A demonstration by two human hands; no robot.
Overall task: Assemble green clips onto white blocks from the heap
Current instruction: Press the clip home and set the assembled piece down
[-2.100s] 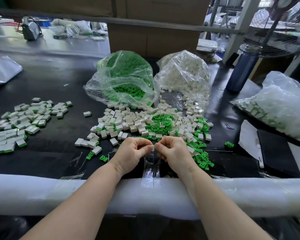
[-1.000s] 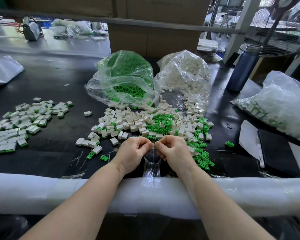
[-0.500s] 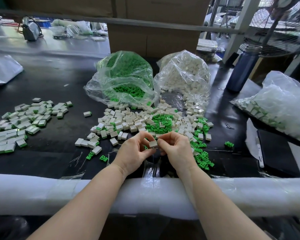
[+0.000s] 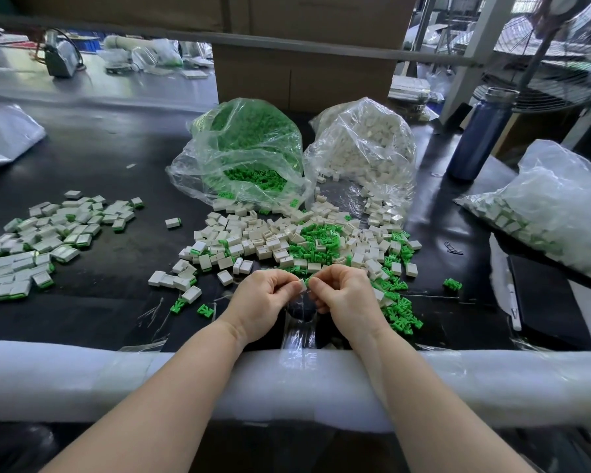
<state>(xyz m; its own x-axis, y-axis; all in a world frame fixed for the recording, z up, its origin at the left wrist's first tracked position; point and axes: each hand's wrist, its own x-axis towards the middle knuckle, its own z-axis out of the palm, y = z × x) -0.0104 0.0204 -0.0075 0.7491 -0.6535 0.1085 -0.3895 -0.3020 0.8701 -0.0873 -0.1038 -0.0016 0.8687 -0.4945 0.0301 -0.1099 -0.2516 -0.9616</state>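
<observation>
We see the black desk (image 4: pixel 110 158) with bare surface between its padded near edge (image 4: pixel 82 380) and the mixed heap (image 4: pixel 287 240) at its middle. Finished pieces (image 4: pixel 45 233) spread toward the left edge. Our left hand (image 4: pixel 260 303) and right hand (image 4: pixel 347 298) together pinch one white block (image 4: pixel 301 285) near the front edge.

From my feed, a glossy black tabletop (image 4: pixel 93 158) fills the view, its near edge padded in white foam (image 4: pixel 82 380). At twelve o'clock stands a cardboard box (image 4: pixel 304 73); at two o'clock, a wire-caged fan (image 4: pixel 560 87) in daylight.
</observation>
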